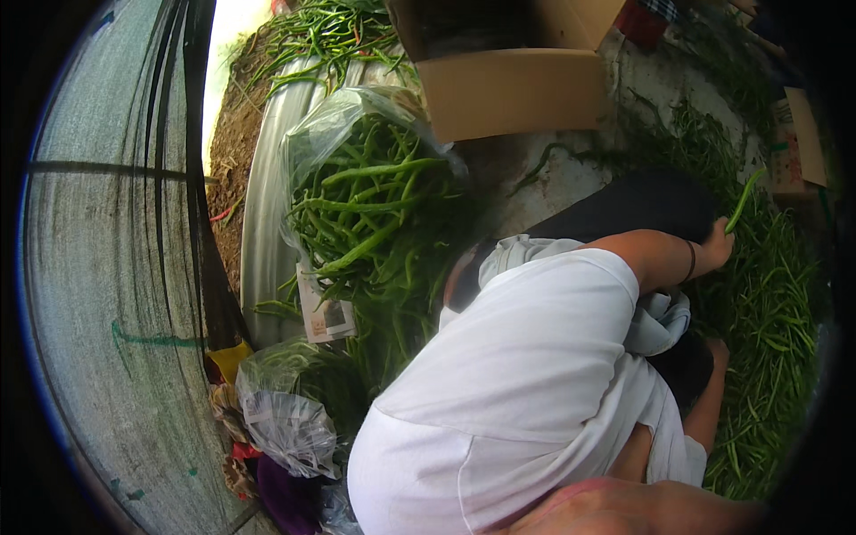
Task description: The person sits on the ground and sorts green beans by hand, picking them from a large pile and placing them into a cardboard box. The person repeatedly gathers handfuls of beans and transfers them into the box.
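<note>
My left hand [719, 245], with a dark band at the wrist, grips a long green chili pepper [743, 200] by one end. The pepper stands up out of the fist, over a spread pile of green peppers [769, 321] along the right side. Lower down, my right hand [717, 352] is near my dark-trousered knee [682, 371], beside the pile. Its fingers are mostly hidden, and whether it holds anything does not show. My white shirt [521, 354] fills the middle of the view.
A clear plastic bag [321, 137] full of green peppers stands left of me. A smaller clear bag [294, 428] lies below it. An open cardboard box [515, 93] is at the top. Mesh sheeting [107, 267] hangs at left, beside corrugated sheet [264, 241]. More peppers [328, 33] lie beyond.
</note>
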`<state>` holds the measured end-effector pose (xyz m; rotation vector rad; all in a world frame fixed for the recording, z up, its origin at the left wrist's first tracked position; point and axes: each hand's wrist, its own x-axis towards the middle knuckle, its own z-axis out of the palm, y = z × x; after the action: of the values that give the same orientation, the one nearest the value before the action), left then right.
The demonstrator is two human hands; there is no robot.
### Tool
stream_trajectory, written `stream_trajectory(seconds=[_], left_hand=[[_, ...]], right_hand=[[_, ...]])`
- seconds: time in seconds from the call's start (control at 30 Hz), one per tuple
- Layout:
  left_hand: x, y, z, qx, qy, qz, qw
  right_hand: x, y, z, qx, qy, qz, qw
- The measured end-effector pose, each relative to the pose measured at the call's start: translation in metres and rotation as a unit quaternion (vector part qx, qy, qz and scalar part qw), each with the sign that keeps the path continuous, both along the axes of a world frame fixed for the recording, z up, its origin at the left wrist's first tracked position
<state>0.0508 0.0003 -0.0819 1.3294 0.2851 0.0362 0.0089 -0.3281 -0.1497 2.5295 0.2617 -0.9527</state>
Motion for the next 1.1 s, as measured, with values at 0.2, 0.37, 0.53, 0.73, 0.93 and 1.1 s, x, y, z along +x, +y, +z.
stream_trajectory(seconds=[0.2, 0.37, 0.53, 0.73, 0.93, 1.1], left_hand=[[-0.043, 0.012, 0.047, -0.067, -0.063, -0.148, 0.985], [-0.057, -0.007, 0.082, -0.089, -0.051, -0.287, 0.952], [-0.092, -0.034, 0.072, -0.051, -0.022, -0.394, 0.917], [-0.074, -0.007, 0.011, 0.111, 0.064, -0.52, 0.845], [-0.068, -0.049, -0.02, 0.171, 0.155, -0.576, 0.784], [-0.082, -0.082, -0.028, 0.227, 0.109, -0.656, 0.712]], right_hand=[[-0.075, 0.014, 0.058, 0.399, -0.198, -0.399, 0.802], [-0.099, 0.025, 0.105, 0.384, -0.255, -0.429, 0.777], [-0.198, 0.03, 0.15, 0.475, -0.5, -0.521, 0.503], [-0.408, 0.178, 0.032, 0.226, -0.628, -0.689, 0.285], [-0.466, 0.4, -0.04, 0.144, -0.556, -0.803, 0.157], [-0.477, 0.488, -0.053, 0.255, -0.397, -0.88, 0.048]])
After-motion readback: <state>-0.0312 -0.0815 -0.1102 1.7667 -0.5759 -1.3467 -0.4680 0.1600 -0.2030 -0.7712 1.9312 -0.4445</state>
